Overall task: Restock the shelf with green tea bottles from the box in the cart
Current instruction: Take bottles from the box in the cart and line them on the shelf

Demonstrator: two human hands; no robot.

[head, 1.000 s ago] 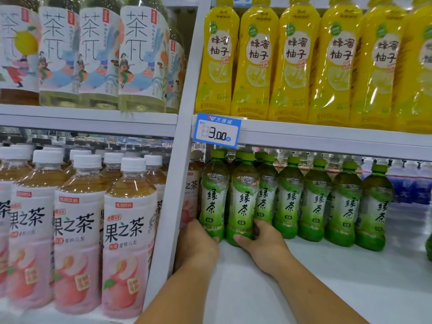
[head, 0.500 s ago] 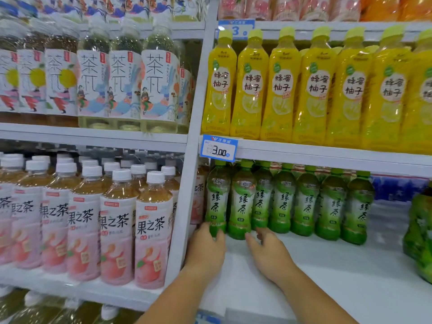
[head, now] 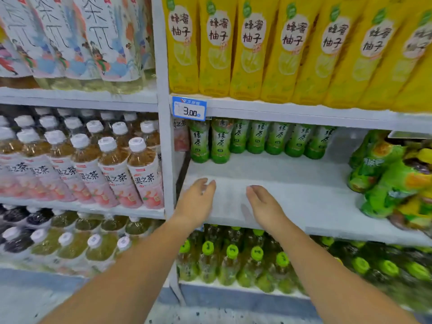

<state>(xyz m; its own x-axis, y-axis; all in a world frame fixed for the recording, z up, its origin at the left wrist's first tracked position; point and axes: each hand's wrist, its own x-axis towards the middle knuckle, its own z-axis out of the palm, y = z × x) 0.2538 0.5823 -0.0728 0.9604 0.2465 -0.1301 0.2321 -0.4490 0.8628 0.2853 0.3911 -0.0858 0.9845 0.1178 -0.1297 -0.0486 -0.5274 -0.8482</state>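
Note:
Several green tea bottles [head: 220, 142] stand in a row at the back of the white middle shelf [head: 292, 183], right of the upright post. My left hand [head: 198, 199] and my right hand [head: 264, 204] hover over the shelf's front part, fingers relaxed and holding nothing. Both hands are well in front of the bottles and touch none of them. The box and the cart are out of view.
Yellow honey-pomelo bottles [head: 252, 47] fill the shelf above, behind a 3.00 price tag [head: 189, 108]. Peach tea bottles [head: 112, 169] stand left of the post [head: 163, 113]. Green packaged bottles [head: 392, 178] lie at the shelf's right end. Green-capped bottles [head: 233, 260] stand below.
Both hands let go of the two front green tea bottles and drew back toward the shelf's front edge. The view pulled back and tilted down, showing the lower shelf.

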